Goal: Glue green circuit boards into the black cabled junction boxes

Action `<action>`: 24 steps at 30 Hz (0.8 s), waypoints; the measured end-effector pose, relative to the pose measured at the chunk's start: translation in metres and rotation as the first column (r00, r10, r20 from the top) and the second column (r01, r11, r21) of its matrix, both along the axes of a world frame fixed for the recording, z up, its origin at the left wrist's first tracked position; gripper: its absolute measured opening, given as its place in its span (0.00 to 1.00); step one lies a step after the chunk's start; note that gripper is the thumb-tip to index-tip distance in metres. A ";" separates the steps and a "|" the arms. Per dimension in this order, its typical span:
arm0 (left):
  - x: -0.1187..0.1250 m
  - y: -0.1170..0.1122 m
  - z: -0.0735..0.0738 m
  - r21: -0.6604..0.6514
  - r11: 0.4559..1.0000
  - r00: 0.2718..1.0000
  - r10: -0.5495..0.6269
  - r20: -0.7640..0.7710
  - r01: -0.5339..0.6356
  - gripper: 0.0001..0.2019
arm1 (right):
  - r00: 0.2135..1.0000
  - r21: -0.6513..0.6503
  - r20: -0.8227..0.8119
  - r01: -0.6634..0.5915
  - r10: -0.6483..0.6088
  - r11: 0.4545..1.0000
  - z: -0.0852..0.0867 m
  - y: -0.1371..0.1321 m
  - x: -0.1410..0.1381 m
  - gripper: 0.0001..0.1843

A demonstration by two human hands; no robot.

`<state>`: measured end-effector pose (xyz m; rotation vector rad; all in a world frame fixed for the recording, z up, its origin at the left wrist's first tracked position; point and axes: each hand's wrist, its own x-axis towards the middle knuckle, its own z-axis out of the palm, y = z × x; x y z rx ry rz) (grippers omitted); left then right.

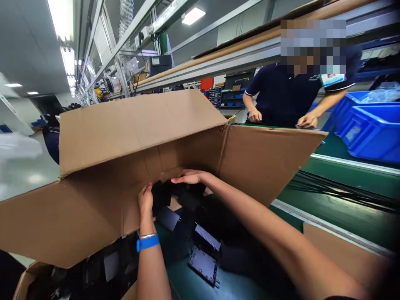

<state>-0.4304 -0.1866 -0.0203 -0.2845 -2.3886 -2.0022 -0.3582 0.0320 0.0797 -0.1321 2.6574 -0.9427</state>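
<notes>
A large brown cardboard box [143,121] stands tilted with its flaps spread and its opening towards me. Both my hands reach into it. My left hand [146,202], below a blue wristband, has its fingers curled against the left side of a black part [161,193]. My right hand [189,177] comes in from the right, with bent fingers and thumb over the dark parts near that same piece; shadow hides its exact grip. Below my hands lie a flat grey-faced part [168,218], a finned black part [208,236] and a black rectangular housing [203,264].
A second box [23,279] with several black parts sits at lower left. Across the green workbench [346,175] stands a co-worker in a dark shirt [281,91], both hands low. Blue bins [375,133] and black cables [340,189] lie to the right. A metal rail [218,62] crosses above.
</notes>
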 end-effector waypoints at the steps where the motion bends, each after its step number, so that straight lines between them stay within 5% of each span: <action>1: 0.002 -0.001 0.000 -0.023 1.000 1.000 0.005 0.010 -0.005 0.13 | 1.000 0.026 0.006 -0.004 0.004 1.000 0.003 -0.003 0.004 0.39; 8: 0.018 -0.004 0.006 -0.170 0.983 0.998 -0.059 0.037 0.064 0.13 | 0.998 0.269 0.045 0.036 -0.050 0.963 0.027 -0.029 0.032 0.42; 12: 0.025 -0.003 0.003 -0.149 0.975 0.986 -0.167 0.000 0.165 0.13 | 0.968 0.405 -0.236 0.179 -0.087 0.896 0.068 -0.025 0.057 0.29; 15: 0.027 -0.002 -0.001 -0.114 0.972 0.978 -0.209 -0.016 0.205 0.14 | 0.706 0.403 -0.704 0.492 -0.082 0.771 0.106 -0.014 0.068 0.21; 18: 0.027 0.001 -0.004 -0.100 0.968 0.972 -0.233 -0.015 0.231 0.14 | 0.435 0.365 -0.899 0.684 0.049 0.631 0.132 -0.003 0.070 0.13; 21: 0.026 0.003 -0.004 -0.112 0.963 0.969 -0.246 -0.008 0.244 0.13 | 0.349 0.316 -0.936 0.787 0.040 0.529 0.147 0.008 0.071 0.18; 24: 0.024 0.005 -0.002 -0.139 0.955 0.964 -0.264 0.007 0.262 0.12 | 0.475 0.389 -0.875 0.808 -0.098 0.442 0.159 0.025 0.066 0.39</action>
